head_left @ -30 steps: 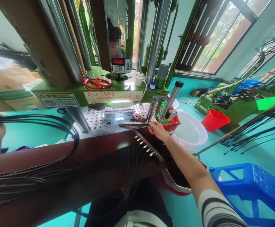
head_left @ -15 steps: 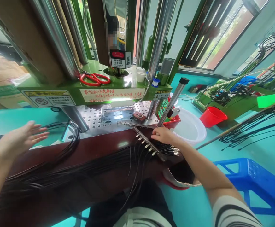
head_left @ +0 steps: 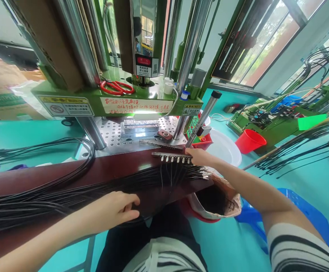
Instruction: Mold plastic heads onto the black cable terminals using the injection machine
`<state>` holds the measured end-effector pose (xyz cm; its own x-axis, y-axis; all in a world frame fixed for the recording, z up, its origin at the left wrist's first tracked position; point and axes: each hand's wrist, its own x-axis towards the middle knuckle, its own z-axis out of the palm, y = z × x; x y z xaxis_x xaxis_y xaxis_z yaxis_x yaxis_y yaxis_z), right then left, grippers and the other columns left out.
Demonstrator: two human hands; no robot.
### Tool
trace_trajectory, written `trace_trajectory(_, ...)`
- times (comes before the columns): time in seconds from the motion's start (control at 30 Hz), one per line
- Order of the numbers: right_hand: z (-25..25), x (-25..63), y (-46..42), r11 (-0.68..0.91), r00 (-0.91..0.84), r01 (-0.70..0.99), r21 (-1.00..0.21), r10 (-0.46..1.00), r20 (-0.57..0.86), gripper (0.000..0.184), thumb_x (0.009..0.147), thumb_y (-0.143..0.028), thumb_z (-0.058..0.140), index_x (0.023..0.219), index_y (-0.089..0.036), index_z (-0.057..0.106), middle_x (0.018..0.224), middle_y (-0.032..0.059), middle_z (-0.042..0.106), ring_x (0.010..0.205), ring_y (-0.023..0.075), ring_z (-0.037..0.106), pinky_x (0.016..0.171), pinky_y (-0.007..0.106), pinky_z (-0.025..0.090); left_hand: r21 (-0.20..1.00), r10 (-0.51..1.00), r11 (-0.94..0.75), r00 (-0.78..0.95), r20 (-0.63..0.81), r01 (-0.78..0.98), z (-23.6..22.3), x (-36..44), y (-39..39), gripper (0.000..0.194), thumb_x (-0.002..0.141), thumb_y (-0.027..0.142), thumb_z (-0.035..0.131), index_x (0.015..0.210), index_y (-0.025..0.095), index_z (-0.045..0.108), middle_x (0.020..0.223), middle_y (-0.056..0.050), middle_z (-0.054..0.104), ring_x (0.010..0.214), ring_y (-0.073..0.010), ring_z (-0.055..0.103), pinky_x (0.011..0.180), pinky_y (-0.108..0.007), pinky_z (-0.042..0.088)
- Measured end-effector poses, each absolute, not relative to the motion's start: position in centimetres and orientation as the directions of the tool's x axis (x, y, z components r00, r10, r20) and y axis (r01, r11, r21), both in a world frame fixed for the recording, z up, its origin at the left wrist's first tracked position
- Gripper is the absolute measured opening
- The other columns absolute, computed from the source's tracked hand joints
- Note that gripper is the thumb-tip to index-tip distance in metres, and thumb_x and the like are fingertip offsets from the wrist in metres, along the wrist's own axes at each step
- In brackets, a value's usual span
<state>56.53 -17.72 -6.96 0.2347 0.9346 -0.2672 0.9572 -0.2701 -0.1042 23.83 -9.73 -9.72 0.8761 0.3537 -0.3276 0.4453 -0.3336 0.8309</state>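
My right hand [head_left: 199, 156] is closed on the right end of a metal strip [head_left: 171, 155], which lies nearly level above the dark red table [head_left: 122, 165]. A row of several silver cable connectors [head_left: 177, 159] sticks out along the strip's near side, with thin black cables trailing from them. My left hand [head_left: 123, 207] hovers at the table's near edge, thumb and index finger apart, other fingers curled, nothing visible in it. Beside it, a thick bundle of black cables [head_left: 96, 192] runs across the table. A second slim metal strip [head_left: 160, 144] rests just behind the first.
A green press [head_left: 76, 90] with steel columns stands ahead, a metal mould block [head_left: 140, 129] on its perforated plate. Red-handled scissors [head_left: 116, 88] lie on its ledge. To the right are a lined bin [head_left: 235, 207], a white tub [head_left: 227, 147] and a blue stool [head_left: 308, 223].
My left hand has swung from the far left to the table's near edge. The strip in my right hand has turned from slanted to nearly level, and the view has shifted slightly.
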Motion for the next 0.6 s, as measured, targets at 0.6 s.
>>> trace_trajectory(0.6,-6.0,56.4,-0.1,-0.182,0.185,0.915,-0.361,0.982,-0.026,0.012,0.075,-0.015,0.060,0.086,-0.017,0.065,0.080,-0.0003,0.064,0.075,0.0167,0.059,0.064,0.024,0.045,0.779,0.405,0.616,0.802,-0.440,0.117,-12.5,35.3,-4.6,0.040,0.066,0.031,0.070,0.099,0.019,0.050,0.084,-0.001,0.064,0.031,-0.0002,0.038,0.030,-0.014,0.019)
